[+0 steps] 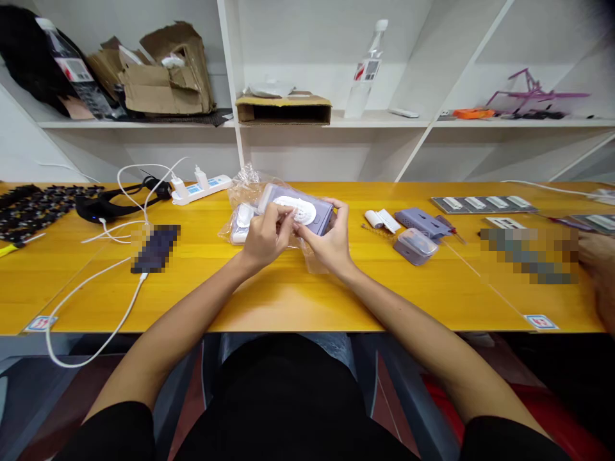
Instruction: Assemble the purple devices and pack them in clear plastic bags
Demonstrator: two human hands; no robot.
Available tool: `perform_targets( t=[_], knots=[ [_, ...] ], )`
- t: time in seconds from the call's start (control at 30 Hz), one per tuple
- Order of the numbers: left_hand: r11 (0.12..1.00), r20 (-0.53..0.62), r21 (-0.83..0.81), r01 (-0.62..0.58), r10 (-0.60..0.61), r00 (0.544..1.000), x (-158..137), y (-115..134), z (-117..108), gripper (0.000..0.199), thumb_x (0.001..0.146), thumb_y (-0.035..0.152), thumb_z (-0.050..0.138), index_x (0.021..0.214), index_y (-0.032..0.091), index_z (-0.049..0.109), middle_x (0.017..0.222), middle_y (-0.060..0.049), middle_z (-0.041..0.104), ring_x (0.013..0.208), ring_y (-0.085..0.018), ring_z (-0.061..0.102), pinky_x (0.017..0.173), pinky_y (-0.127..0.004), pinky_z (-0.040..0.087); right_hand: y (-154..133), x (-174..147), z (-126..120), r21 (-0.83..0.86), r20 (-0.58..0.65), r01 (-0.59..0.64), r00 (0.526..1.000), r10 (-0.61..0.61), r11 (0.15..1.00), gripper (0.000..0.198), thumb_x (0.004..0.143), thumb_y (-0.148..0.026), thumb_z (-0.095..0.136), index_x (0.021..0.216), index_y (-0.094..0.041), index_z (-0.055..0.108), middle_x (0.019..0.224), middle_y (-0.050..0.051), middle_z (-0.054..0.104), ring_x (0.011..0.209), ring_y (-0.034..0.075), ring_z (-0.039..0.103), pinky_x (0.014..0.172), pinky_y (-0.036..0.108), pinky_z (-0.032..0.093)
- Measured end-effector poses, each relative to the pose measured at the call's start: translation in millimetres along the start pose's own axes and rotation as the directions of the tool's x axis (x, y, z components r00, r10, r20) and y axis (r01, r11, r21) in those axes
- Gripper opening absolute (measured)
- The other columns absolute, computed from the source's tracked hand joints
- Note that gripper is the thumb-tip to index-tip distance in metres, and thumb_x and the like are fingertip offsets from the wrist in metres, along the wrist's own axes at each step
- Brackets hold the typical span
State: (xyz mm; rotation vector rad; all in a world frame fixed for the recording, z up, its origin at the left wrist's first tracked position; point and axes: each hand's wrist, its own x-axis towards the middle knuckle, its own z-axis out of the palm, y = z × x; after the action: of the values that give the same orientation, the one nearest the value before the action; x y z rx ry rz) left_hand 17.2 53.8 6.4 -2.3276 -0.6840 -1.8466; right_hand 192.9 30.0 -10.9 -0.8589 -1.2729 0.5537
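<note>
Both hands hold a lavender rectangular device (312,208) with a white round disc (295,208) on its top, just above the yellow table (288,301). My left hand (264,237) pinches at the near edge of the white disc. My right hand (329,240) grips the device's right end from below and beside. Crinkled clear plastic bags (243,189) lie under and behind the device, with a white part (243,221) showing inside one.
A purple housing (420,221), a small lidded purple case (414,245) and a white roll (379,219) lie to the right. A phone (156,246) on a white cable, a power strip (199,189) and a black strap (113,205) lie left. Another person's hand (598,262) is at far right.
</note>
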Motion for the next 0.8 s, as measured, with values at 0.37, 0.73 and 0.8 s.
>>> perform_targets(
  t=[0.37, 0.73, 0.8],
  knots=[
    [0.958, 0.137, 0.112, -0.263, 0.247, 0.959, -11, 27, 15, 0.015, 0.121, 0.022, 0.057, 0.131, 0.015, 0.066, 0.095, -0.008, 0.083, 0.075, -0.019, 0.082, 0.068, -0.026, 0.06, 5, 4, 2, 0.346, -0.042, -0.251, 0.958, 0.282, 0.904, 0.077, 0.062, -0.036, 0.108, 0.118, -0.029, 0.055, 0.114, 0.001, 0.08, 0.108, 0.023, 0.08, 0.105, 0.04, 0.067],
    [0.889, 0.299, 0.382, -0.252, 0.139, 0.944, 28, 3, -36, 0.077, 0.108, 0.061, 0.077, 0.172, 0.027, 0.053, 0.179, -0.022, 0.057, 0.17, -0.048, 0.05, 0.139, -0.068, 0.031, -19, 16, -6, 0.539, 0.147, -0.359, 0.931, 0.335, 0.762, 0.075, 0.064, -0.045, 0.116, 0.114, -0.028, 0.063, 0.119, 0.004, 0.087, 0.106, 0.029, 0.089, 0.099, 0.052, 0.079],
    [0.882, 0.364, 0.408, -0.238, 0.082, 0.928, 31, 1, -39, 0.081, 0.108, 0.049, 0.076, 0.179, 0.027, 0.045, 0.186, -0.021, 0.048, 0.177, -0.048, 0.039, 0.142, -0.071, 0.022, -15, 14, -5, 0.491, 0.138, -0.334, 0.942, 0.306, 0.805, 0.076, 0.068, -0.049, 0.115, 0.119, -0.029, 0.062, 0.124, 0.005, 0.085, 0.112, 0.03, 0.086, 0.099, 0.051, 0.078]
  ],
)
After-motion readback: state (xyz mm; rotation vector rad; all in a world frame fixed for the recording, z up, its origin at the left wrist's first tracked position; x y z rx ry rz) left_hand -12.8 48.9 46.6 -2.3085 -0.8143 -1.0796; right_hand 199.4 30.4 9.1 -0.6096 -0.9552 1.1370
